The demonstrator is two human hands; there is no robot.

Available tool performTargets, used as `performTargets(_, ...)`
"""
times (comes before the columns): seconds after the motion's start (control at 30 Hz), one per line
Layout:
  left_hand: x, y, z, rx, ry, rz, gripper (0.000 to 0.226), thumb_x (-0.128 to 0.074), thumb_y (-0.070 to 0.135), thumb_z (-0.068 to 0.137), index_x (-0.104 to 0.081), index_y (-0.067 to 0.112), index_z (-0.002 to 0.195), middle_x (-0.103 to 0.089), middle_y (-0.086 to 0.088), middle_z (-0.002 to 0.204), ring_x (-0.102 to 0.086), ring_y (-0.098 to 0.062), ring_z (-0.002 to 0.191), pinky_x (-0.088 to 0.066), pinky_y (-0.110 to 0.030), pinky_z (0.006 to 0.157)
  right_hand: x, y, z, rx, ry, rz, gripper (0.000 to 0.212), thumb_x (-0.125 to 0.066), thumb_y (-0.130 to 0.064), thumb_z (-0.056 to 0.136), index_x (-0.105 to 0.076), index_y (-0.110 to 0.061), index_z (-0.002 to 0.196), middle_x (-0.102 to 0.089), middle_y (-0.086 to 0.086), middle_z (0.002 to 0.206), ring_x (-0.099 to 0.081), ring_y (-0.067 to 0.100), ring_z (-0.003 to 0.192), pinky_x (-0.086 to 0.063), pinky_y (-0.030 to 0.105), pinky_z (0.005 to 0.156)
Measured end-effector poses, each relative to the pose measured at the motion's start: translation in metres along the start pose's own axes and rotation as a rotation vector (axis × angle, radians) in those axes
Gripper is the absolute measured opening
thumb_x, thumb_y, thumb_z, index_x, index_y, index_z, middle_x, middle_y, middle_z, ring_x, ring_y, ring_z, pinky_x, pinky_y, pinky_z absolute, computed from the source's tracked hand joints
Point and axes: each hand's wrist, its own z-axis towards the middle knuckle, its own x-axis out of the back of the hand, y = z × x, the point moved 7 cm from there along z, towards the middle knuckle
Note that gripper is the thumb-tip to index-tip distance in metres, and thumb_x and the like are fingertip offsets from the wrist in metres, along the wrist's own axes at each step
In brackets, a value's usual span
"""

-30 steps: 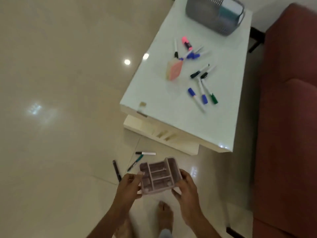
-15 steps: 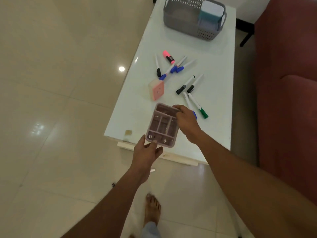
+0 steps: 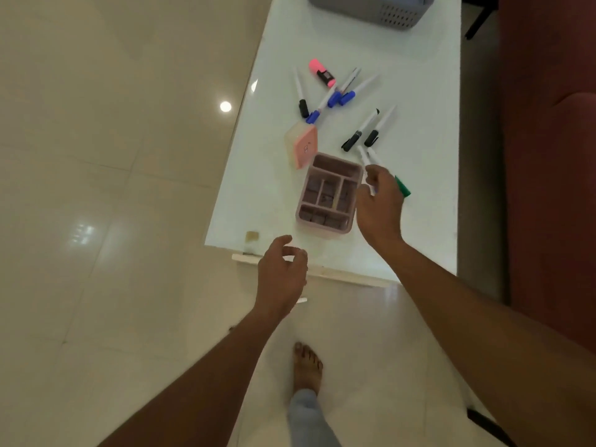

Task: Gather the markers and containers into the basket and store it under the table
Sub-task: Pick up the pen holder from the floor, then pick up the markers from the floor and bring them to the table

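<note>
Hands hover at the near end of a white table: your left hand hangs over the near edge with fingers loosely curled and thumb apart, holding nothing, while your right hand sits just beside the right wall of a pink divided organiser tray, fingers half open and empty. Whether the right fingertips touch the tray's rim you cannot tell from this view. The tray stands upright on the tabletop, its compartments showing only dark shapes too blurred to name.

Just beyond its far left corner lies a small pink-lidded container, tilted on its side. Behind your right hand two white markers run near to far, one ending in a green cap that pokes out to the hand's right. Farther along rest two black-capped markers side by side, then a cluster of three blue-capped markers, another black-capped marker at their left and a pink highlighter.

At the far end of the table stands a grey perforated basket, cut off by the top of the frame and well apart from the tray. A dark red sofa lines the right side; your bare foot stands on the pale tiled floor.
</note>
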Motion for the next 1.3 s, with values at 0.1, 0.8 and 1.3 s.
performTargets(0.1, 0.027, -0.039, -0.021, -0.128, 0.0, 0.29, 0.014, -0.055, 0.019, 0.092, -0.067, 0.016, 0.097, -0.065, 0.008, 0.082, -0.063, -0.006, 0.07, -0.054, -0.024, 0.069, 0.009, 0.008, -0.066, 0.158, 0.057, -0.056, 0.024, -0.046, 0.001, 0.09, -0.062, -0.006, 0.106, -0.064, 0.006, 0.105, -0.062, 0.019, 0.098, -0.055, 0.029, 0.076)
performTargets(0.8, 0.071, -0.463, 0.049, 0.394, -0.082, 0.428, 0.012, -0.072, 0.013, 0.079, -0.064, 0.011, 0.088, -0.065, -0.003, 0.082, -0.06, -0.021, 0.077, -0.053, -0.035, 0.073, -0.264, 0.36, -0.2, -0.048, -0.792, -0.695, 0.057, -0.052, -0.009, 0.094, -0.033, -0.012, 0.148, -0.031, 0.012, 0.155, -0.03, 0.031, 0.14, -0.028, 0.038, 0.114)
performTargets(1.3, 0.058, -0.5, 0.113, 0.309, 0.064, 0.631, 0.024, -0.06, 0.026, 0.088, -0.057, 0.002, 0.09, -0.065, -0.013, 0.084, -0.062, -0.022, 0.067, -0.051, -0.032, 0.055, -0.258, 0.456, -0.224, -0.435, -0.447, -0.347, 0.025, -0.053, -0.009, 0.091, -0.048, -0.002, 0.115, -0.058, 0.014, 0.099, -0.06, 0.03, 0.085, -0.05, 0.035, 0.068)
